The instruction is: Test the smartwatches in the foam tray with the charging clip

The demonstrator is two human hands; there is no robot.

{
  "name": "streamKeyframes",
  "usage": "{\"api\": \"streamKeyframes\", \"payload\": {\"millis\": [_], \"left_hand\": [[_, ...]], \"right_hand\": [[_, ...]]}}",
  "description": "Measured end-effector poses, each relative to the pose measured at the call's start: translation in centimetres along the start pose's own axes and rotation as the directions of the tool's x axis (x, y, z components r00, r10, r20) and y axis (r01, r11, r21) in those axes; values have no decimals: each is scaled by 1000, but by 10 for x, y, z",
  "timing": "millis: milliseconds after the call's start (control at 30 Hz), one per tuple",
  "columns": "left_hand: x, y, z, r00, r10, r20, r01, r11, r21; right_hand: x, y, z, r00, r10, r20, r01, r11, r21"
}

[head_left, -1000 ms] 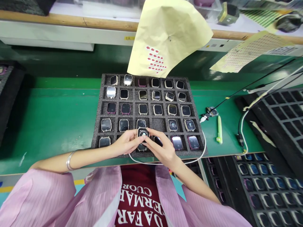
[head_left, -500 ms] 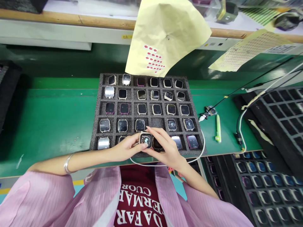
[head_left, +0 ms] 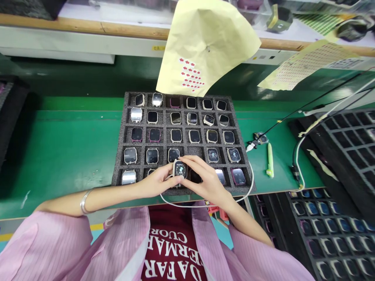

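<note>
A smartwatch case (head_left: 179, 169) with a lit dial on its dark screen is held between both hands over the front of a grey foam tray (head_left: 115, 171). My left hand (head_left: 160, 180) grips it from the left, its thumb along the lower edge. From the right, my right hand (head_left: 205, 177) pinches the case with its thumb and fingers at the side. A white cable (head_left: 187, 205) loops from near my left hand under both wrists and up the tray's right side. Strapless watch cases fill most compartments; one in the fourth row holds none.
Right of the tray lie a light-green pen-like tool (head_left: 270, 160) and a small round watch (head_left: 260, 137). A yellow paper (head_left: 205, 43) hangs over the tray's back edge. Dark trays with more watch cases (head_left: 329, 222) stand at the lower right.
The watch case has tilted slightly and moved a little up and left between my hands. My right hand's fingers have shifted along its side. The tray's contents look the same.
</note>
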State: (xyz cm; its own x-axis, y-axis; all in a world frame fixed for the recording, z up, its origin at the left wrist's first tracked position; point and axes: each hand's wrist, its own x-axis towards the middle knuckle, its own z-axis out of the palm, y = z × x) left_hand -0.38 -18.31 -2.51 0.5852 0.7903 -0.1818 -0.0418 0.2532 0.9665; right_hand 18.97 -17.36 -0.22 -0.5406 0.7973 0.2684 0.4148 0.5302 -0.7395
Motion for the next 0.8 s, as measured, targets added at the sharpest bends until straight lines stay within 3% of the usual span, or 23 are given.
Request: {"api": "streamKeyframes", "payload": {"millis": [200,800], "left_hand": [[-1,1,0,1000,-8,-6,7,997,-71],[-2,-1,-3,1000,-26,0,26,994,-109]], "right_hand": [[2,3,2,999,-35,35,37,997,-71],[-5,7,12,997,-37,-63,38,999,2]]}}
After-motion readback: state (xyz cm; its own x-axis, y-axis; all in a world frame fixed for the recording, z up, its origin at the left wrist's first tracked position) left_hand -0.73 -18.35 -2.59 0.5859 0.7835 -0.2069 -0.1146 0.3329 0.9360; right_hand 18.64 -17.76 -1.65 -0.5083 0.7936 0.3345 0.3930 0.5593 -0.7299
